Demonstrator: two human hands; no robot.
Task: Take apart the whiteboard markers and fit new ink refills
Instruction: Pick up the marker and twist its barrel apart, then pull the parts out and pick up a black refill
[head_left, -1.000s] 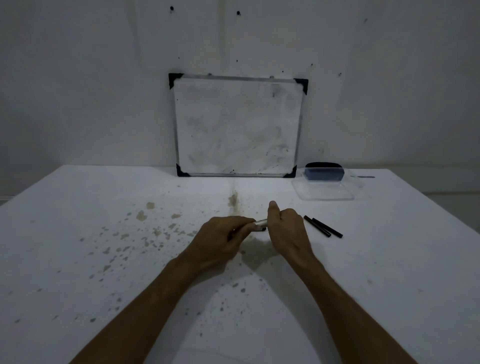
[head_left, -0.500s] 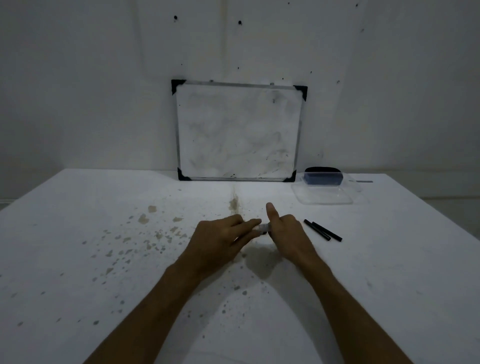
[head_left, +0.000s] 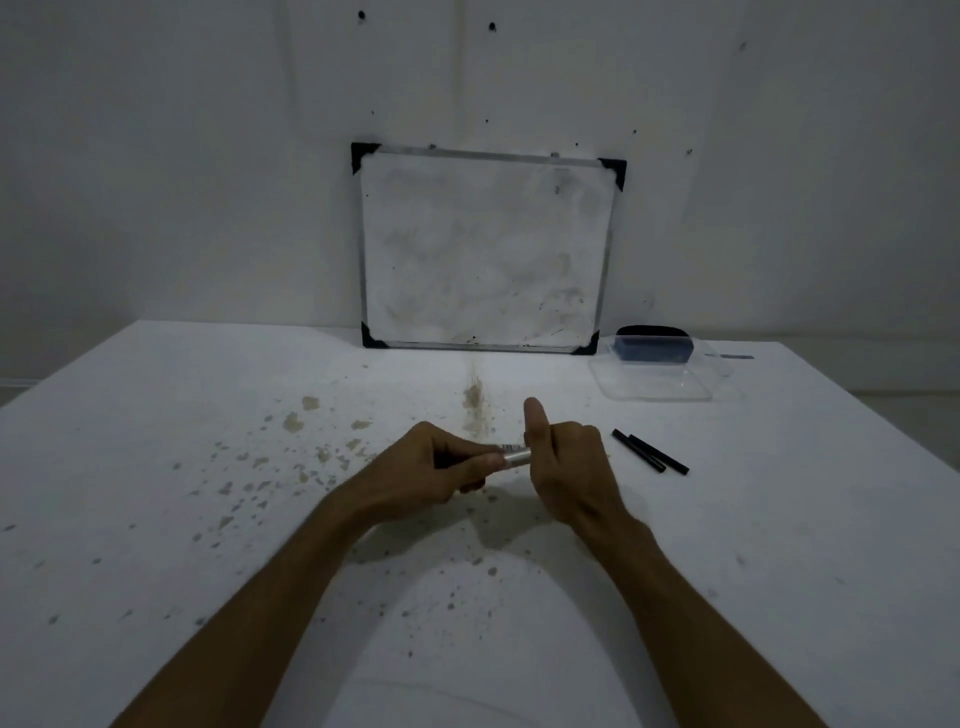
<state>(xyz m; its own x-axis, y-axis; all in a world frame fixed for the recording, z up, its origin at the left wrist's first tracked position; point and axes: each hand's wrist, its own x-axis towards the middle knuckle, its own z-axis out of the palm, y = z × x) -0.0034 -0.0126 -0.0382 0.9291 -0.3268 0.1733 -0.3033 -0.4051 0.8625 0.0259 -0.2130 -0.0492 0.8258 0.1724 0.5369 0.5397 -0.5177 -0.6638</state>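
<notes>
Both of my hands hold one whiteboard marker (head_left: 514, 456) level above the middle of the table. Only a short grey-white stretch of its barrel shows between them. My left hand (head_left: 441, 467) pinches the marker's left part with fingers and thumb. My right hand (head_left: 566, 462) is closed around its right end, thumb pointing up. The marker's ends are hidden inside the hands. Two thin black ink refills (head_left: 652, 451) lie side by side on the table, just right of my right hand.
A small whiteboard (head_left: 485, 249) leans on the wall at the table's back. To its right, a clear plastic tray (head_left: 660, 382) stands with a dark blue eraser (head_left: 653, 345) at its far end. Brown stains (head_left: 311, 441) speckle the white table (head_left: 156, 493).
My hands have stayed in the same spot on the marker. A bit more of the light barrel shows between them than half a second ago. The refills have not moved.
</notes>
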